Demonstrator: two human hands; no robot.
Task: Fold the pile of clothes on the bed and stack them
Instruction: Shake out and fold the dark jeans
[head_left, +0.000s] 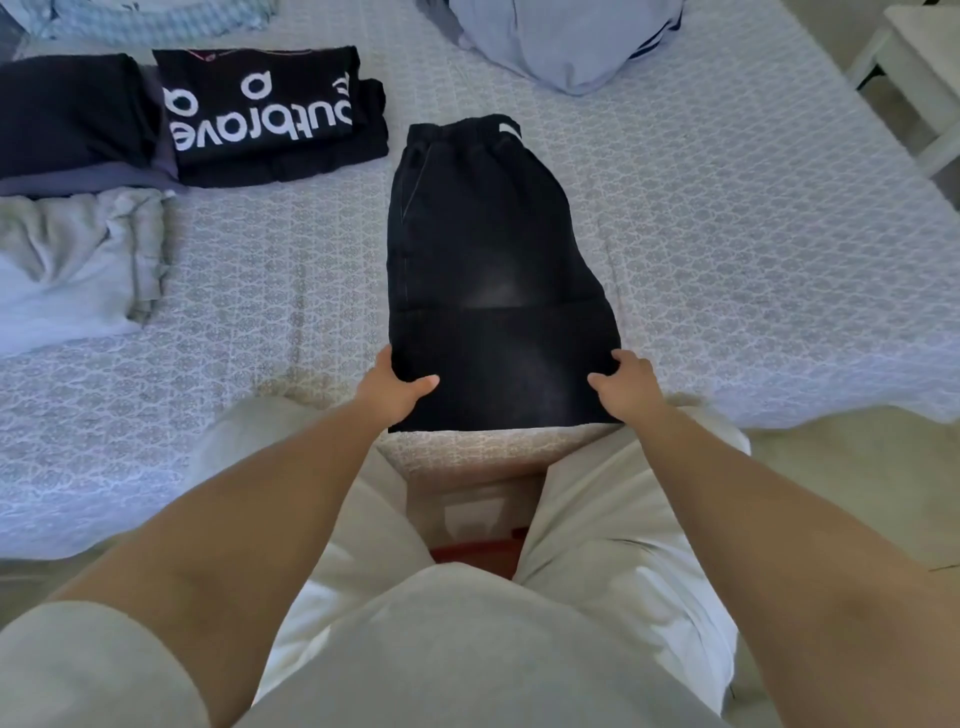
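1. Left hand (393, 387) and right hand (627, 384) each pinch a near corner of the black shorts (488, 260), thumbs on top.
2. The shorts lie flat mid-bed (727, 260), waistband away.
3. Far left: folded black stack (270, 114), dark folded garment (72, 109).
4. Far edge: unfolded pile (566, 36).

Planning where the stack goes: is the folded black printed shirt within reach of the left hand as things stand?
Probably yes. The left hand grips the black shorts, but only bare bedspread lies between it and the printed shirt; it must let go first.
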